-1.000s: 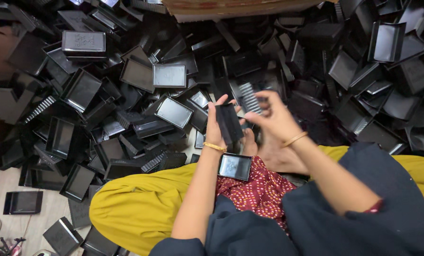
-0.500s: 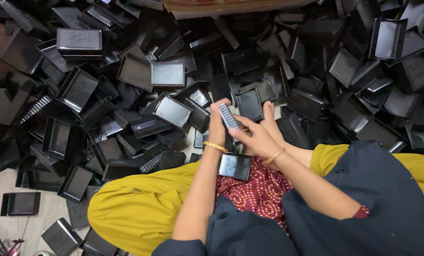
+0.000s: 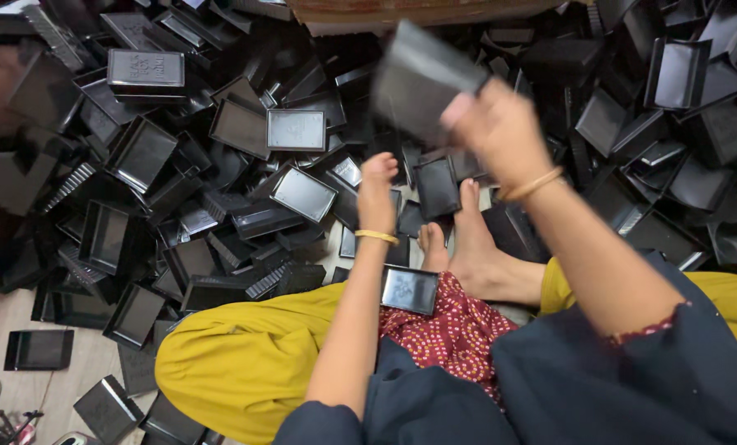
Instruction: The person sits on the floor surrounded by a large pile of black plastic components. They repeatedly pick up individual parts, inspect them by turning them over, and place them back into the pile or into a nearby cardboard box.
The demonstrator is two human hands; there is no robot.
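My right hand (image 3: pixel 496 132) is raised above the pile and grips a flat black plastic tray (image 3: pixel 422 78), which is blurred by motion. My left hand (image 3: pixel 378 183) is lower, wrist with a gold bangle, fingers pointing down at the heap next to a small black tray (image 3: pixel 437 186). Whether those fingers hold anything is hidden from this angle. Another black tray (image 3: pixel 410 290) rests on my lap on the red dotted cloth. My bare feet (image 3: pixel 467 247) lie just beyond it.
A deep heap of black plastic trays and lids (image 3: pixel 220 165) covers the floor ahead and to both sides. A cardboard box edge (image 3: pixel 418 12) shows at the top. Pale bare floor (image 3: pixel 47 387) with a few loose trays lies lower left.
My right hand has swung up and to the right with a black tray. My left hand has let go of the shared piece and dropped toward the pile.
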